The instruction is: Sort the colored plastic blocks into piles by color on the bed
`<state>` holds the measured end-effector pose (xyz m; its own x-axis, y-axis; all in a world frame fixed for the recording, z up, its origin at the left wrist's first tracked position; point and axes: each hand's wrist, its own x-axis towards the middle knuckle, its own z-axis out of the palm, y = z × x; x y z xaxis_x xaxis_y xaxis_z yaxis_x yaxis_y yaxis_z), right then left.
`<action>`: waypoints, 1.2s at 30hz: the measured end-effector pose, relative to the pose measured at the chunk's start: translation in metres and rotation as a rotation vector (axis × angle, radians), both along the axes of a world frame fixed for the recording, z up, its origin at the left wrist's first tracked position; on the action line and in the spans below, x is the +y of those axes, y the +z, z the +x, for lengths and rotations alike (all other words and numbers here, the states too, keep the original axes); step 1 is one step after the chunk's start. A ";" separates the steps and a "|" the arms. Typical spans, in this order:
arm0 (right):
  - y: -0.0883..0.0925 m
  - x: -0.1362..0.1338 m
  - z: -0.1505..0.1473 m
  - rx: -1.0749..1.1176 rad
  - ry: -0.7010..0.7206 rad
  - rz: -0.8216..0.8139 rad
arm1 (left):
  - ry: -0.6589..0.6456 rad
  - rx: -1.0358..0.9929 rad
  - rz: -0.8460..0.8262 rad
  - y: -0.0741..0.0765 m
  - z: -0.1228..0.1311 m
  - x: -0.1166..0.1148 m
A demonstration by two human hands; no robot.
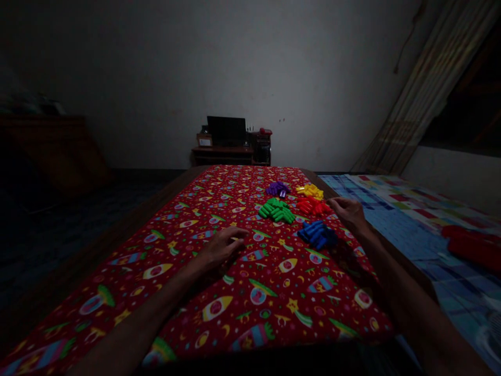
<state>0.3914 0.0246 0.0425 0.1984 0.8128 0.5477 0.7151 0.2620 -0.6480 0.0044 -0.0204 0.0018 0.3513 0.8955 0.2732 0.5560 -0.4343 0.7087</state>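
Short red rods [313,206] are heaped; piled separately around them: yellow rods [311,191] behind, purple rods [277,188] behind-left, green rods [276,210] left, blue rods [317,235] in front.

Premises consistent with a room in a home; long curtain [432,86] at far right, patchwork cloth [426,194] spread below. Monitor [227,129] on small desk [223,150] by far wall [313,78]; wooden cabinet [50,149] at left.
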 end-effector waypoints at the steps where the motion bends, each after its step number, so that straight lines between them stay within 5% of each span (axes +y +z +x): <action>1: -0.001 0.009 0.008 0.068 -0.036 0.013 | 0.024 -0.008 0.005 0.001 -0.002 0.002; 8: -0.043 0.060 0.035 0.522 -0.265 0.040 | 0.350 -0.081 0.043 0.003 -0.042 0.023; 16: -0.089 0.067 0.047 0.501 -0.149 -0.023 | 0.581 -0.361 -0.097 -0.012 -0.089 0.040; 30: -0.098 0.067 0.053 0.509 -0.192 -0.092 | 0.681 -0.463 -0.222 -0.019 -0.098 0.038; 36: -0.086 0.059 0.044 0.540 -0.222 -0.124 | 0.707 -0.462 -0.259 -0.012 -0.096 0.034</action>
